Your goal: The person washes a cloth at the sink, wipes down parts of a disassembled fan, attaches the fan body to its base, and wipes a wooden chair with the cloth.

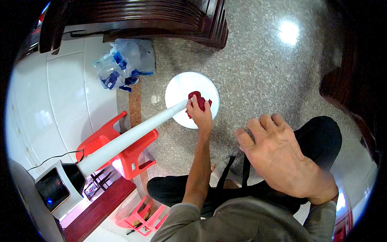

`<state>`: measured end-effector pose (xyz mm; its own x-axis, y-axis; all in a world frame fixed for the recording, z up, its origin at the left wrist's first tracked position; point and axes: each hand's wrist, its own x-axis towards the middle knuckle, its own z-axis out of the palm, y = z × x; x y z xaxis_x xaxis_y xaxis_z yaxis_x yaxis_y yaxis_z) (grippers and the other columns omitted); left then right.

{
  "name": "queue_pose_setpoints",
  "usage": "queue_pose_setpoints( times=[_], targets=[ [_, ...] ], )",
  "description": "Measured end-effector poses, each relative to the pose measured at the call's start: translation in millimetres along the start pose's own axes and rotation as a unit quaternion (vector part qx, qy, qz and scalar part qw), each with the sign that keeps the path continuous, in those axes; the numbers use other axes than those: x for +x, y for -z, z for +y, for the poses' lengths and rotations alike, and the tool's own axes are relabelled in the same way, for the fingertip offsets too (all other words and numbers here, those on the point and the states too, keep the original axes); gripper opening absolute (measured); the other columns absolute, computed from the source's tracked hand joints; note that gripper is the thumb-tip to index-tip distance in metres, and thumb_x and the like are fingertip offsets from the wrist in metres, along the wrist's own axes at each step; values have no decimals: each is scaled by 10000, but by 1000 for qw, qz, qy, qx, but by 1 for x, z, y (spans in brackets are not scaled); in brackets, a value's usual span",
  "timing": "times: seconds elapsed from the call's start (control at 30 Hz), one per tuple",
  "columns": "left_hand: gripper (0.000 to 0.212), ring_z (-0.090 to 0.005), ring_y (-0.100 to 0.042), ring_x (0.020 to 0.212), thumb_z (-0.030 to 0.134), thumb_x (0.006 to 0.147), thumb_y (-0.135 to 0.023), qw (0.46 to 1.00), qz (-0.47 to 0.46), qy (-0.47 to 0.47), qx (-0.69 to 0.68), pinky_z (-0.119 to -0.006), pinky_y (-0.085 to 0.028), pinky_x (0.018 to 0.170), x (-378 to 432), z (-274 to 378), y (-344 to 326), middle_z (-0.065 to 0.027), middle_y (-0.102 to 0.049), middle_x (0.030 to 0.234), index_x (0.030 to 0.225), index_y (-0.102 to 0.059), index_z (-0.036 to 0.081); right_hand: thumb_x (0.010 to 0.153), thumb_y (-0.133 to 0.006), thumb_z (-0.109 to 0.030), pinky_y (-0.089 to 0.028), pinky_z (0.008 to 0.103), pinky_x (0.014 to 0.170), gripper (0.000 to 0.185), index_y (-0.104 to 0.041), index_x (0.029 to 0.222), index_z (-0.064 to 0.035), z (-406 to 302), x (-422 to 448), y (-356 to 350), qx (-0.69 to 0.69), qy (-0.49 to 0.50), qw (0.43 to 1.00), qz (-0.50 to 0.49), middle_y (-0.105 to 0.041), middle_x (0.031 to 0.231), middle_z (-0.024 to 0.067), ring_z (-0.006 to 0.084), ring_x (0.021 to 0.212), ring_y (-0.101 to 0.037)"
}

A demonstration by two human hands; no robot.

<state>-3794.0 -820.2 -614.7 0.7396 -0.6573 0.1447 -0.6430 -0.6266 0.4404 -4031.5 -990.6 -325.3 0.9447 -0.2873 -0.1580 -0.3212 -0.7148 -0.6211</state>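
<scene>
A white pedestal, apparently of a standing fan, rises before me from a round white base (178, 87) on the floor. Its white pole (133, 137) leans toward the lower left of the view, up to a box with a dark control panel (53, 189) and a lit blue light. My left hand (202, 115) grips a crumpled dark red cloth (202, 101) against the base, beside the foot of the pole. Close to the camera, my right hand (273, 154) hovers over my right leg with bent, parted fingers. I see nothing in it, though its palm is hidden.
Red plastic stools (142, 148) stand beside and behind the pole; a pinkish-red one (140, 216) is lower down. Clear plastic bags with blue parts (127, 63) lie by the white tiles. Dark wooden furniture (169, 21) spans the top, with more dark wood (341, 84) at right.
</scene>
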Motion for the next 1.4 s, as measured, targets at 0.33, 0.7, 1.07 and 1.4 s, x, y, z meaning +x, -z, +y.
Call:
queue_pose_setpoints(
  times=[0.33,0.7,1.07,1.4],
  targets=[
    [477,-253,-576,1188,39,931,-680,922,214,90,-311,-411,-483,1021,21,46,180,-197,-568,1298,1338,-441,-30,794,-678,-123,-537,466,818,147,-730,878,-13,8,34,-35,-95,-24,994,-49,-701,936,160,315,933,-689],
    [172,-215,-615,745,102,936,-702,868,211,119,-433,-442,-556,839,86,71,209,-84,-565,802,944,-543,38,725,-816,-128,-532,451,893,647,-583,1323,-43,11,222,-301,253,-25,940,227,-598,1224,168,348,1089,-611],
    [151,-246,-619,776,76,917,-686,873,172,94,-447,-453,-516,889,86,61,221,-111,-596,771,871,-544,54,739,-625,-9,-532,480,766,235,-635,970,-51,6,256,-315,271,7,937,221,-688,942,138,343,930,-633],
    [169,-248,-625,783,55,903,-688,877,147,85,-449,-466,-508,907,87,55,225,-116,-609,788,917,-520,67,740,-658,-43,-509,508,758,187,-659,925,-69,1,259,-317,312,13,909,276,-695,909,129,352,940,-638]
  ],
)
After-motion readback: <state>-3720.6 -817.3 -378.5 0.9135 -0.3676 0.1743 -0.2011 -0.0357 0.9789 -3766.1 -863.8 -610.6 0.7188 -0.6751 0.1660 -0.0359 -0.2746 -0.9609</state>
